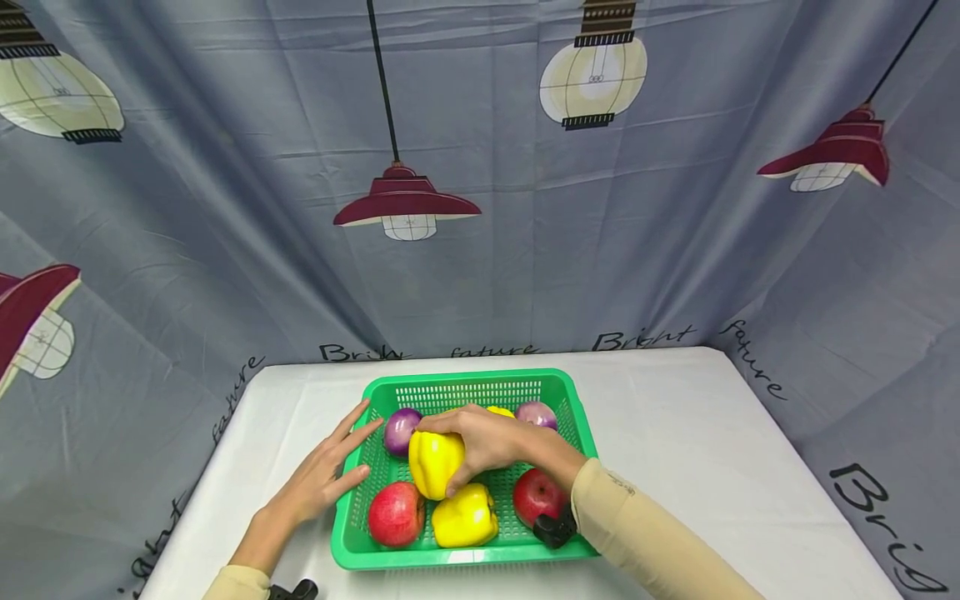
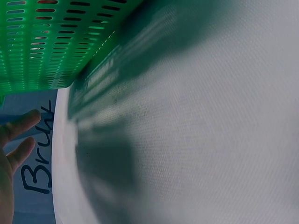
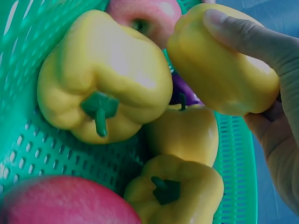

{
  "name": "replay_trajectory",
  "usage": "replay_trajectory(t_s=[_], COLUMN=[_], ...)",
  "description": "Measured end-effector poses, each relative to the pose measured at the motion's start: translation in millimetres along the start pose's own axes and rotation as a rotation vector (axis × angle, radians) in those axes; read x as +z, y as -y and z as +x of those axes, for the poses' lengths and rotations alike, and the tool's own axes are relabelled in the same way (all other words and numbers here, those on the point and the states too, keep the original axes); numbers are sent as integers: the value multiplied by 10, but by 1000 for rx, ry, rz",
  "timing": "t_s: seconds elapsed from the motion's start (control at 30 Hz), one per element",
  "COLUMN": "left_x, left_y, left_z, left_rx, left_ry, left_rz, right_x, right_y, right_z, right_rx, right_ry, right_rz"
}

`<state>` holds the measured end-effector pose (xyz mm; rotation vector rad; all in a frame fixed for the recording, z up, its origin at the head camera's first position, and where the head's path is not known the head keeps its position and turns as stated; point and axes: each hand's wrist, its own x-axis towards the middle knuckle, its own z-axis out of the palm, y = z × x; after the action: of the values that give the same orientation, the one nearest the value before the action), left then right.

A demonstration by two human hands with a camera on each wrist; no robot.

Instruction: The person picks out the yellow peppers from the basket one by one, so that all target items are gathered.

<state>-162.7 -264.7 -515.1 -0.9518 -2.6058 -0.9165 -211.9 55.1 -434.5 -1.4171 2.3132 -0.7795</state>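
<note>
In the head view the right hand [image 1: 486, 440] grips a yellow bell pepper [image 1: 435, 463] over the green basket [image 1: 465, 560], thumb on one side and fingers on the other. The right wrist view shows this pepper [image 3: 219, 65] in the right hand [image 3: 275, 79], above other yellow peppers [image 3: 107, 74]. Fingers spread, the left hand [image 1: 318, 479] is at the basket's left rim; whether it touches the rim is unclear. Its fingers [image 2: 21, 128] appear at the left wrist view's edge, below the basket wall [image 2: 42, 51].
Inside the basket are a red apple [image 1: 395, 514] at front left, another [image 1: 538, 497] at right, a yellow pepper [image 1: 465, 517] between them, and purple onions [image 1: 401, 431] [image 1: 537, 414] farther back. A white table [image 1: 750, 500] stands before a grey-blue curtain [image 1: 480, 292].
</note>
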Motion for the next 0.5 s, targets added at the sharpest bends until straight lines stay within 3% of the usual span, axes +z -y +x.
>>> replay_trajectory(t_s=[0.3, 0.5], left_x=[-12, -17], left_y=[-20, -8], left_z=[-7, -6], left_rx=[7, 6], left_ry=[-2, -5], left_rz=[3, 7], right_x=[-46, -65], right_y=[-14, -8], right_z=[-65, -111], right_rx=[30, 33], right_ry=[-45, -129], right_rz=[50, 140])
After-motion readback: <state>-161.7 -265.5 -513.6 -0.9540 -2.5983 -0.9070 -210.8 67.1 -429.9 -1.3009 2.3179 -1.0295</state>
